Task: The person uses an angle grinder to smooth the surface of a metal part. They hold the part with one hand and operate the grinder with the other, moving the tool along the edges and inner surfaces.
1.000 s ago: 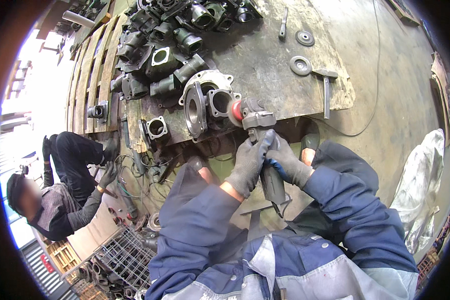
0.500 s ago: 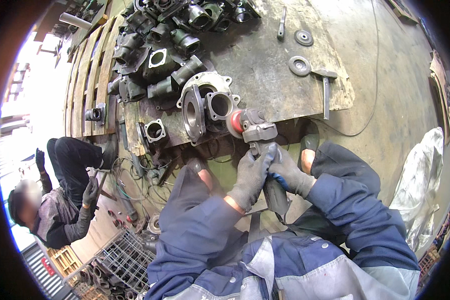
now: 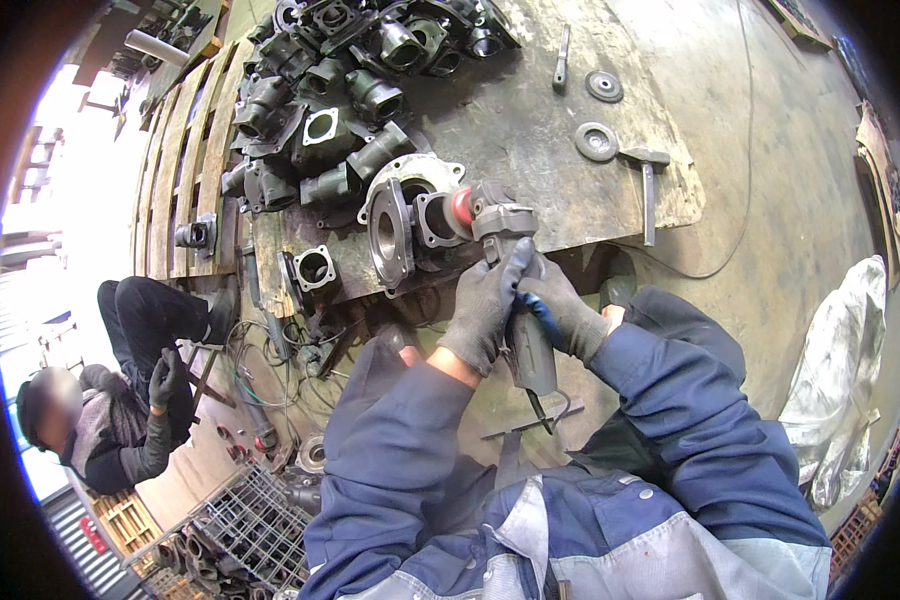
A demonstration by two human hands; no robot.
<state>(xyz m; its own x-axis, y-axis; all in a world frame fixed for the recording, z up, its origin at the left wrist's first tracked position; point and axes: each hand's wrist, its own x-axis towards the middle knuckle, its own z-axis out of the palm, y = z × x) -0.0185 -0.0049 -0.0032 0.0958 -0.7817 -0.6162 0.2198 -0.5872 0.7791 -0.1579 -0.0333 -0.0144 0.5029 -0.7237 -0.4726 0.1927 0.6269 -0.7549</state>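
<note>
Both gloved hands are closed round an angle grinder (image 3: 532,358). My left hand (image 3: 480,312) grips it near the gear head, and my right hand (image 3: 562,306) wraps the body from the other side. The grinder's red-backed disc (image 3: 460,210) is up against the square flange of a metal pipe casting (image 3: 433,222); whether they touch I cannot tell. That casting also has a large round flange (image 3: 384,232) standing on edge. Just behind lies a pale ring flange (image 3: 415,170). A smaller casting with a square flange (image 3: 314,268) stands to the left.
Dark castings (image 3: 320,130) are heaped on the worn wooden table (image 3: 530,150). Toward its right lie a hammer (image 3: 649,195), two discs (image 3: 597,141) and a narrow hand tool (image 3: 562,62). Left are a seated co-worker (image 3: 120,430), tangled cables (image 3: 270,370) and a wire basket (image 3: 255,520).
My hands and the grinder have shifted left and slightly away from me, bringing the disc over the square flange's right edge. The co-worker's hands have lowered.
</note>
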